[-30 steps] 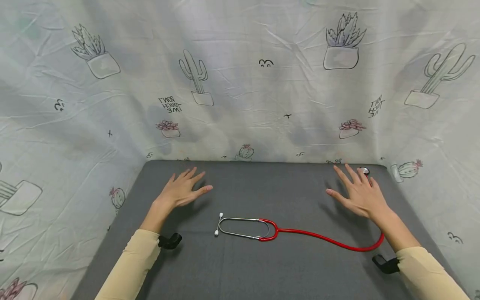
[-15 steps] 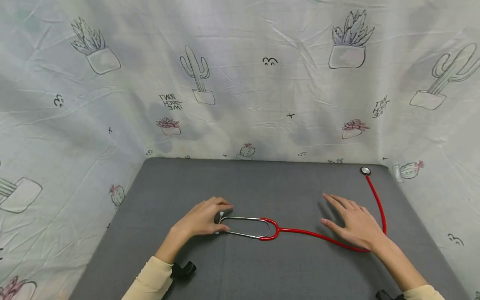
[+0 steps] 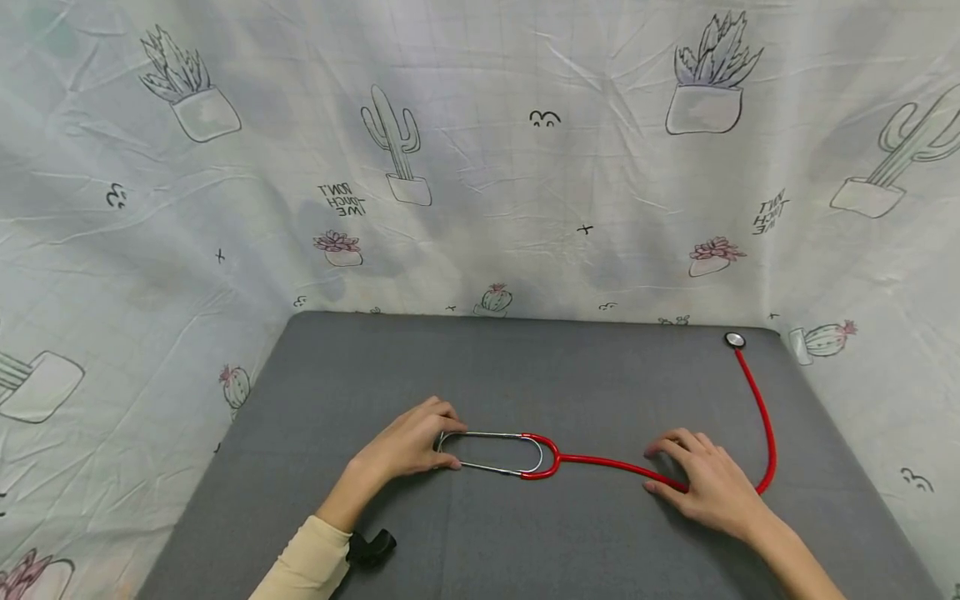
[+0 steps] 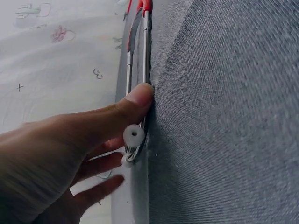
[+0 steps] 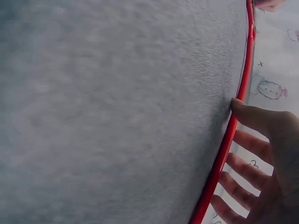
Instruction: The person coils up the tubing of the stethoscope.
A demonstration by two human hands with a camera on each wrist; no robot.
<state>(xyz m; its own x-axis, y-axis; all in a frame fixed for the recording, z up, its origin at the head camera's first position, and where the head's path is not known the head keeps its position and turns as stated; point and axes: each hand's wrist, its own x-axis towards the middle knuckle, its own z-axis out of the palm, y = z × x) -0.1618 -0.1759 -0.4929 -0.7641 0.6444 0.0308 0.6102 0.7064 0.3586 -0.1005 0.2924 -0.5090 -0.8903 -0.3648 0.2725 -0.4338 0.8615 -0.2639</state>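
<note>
Toward the left of the grey table [image 3: 360, 358], the left hand [image 3: 408, 440] grips the two metal tubes [image 4: 146, 51] of a red-and-silver stethoscope [image 3: 556, 457], thumb on the near tube and fingers at the far one, the white ear tips [image 4: 131, 141] lying within the curve of the hand. So short a hold at the very end could, if slack, let the frame twist or slip; if hard, it would probably squeeze the tubes together. Across the middle, the frame lies lengthwise and joins the red tubing [image 5: 219, 163], which would stretch should the hands part too far. At centre right, the right hand [image 3: 705, 483] arches over this tubing, thumb against it and fingers curved beyond; whether it pinches cannot be told, and an uneven lift might pull the tubing free. Farther right, the tubing bends back to the chest piece [image 3: 735, 340], unheld near the far corner, where a sharp tug could swing it. Edges: the left side is well apart from the left hand; the far side meets the patterned fabric [image 3: 480, 158], limiting backward travel; open room lies between the hands, narrowing at right beside the tubing's bend.
</note>
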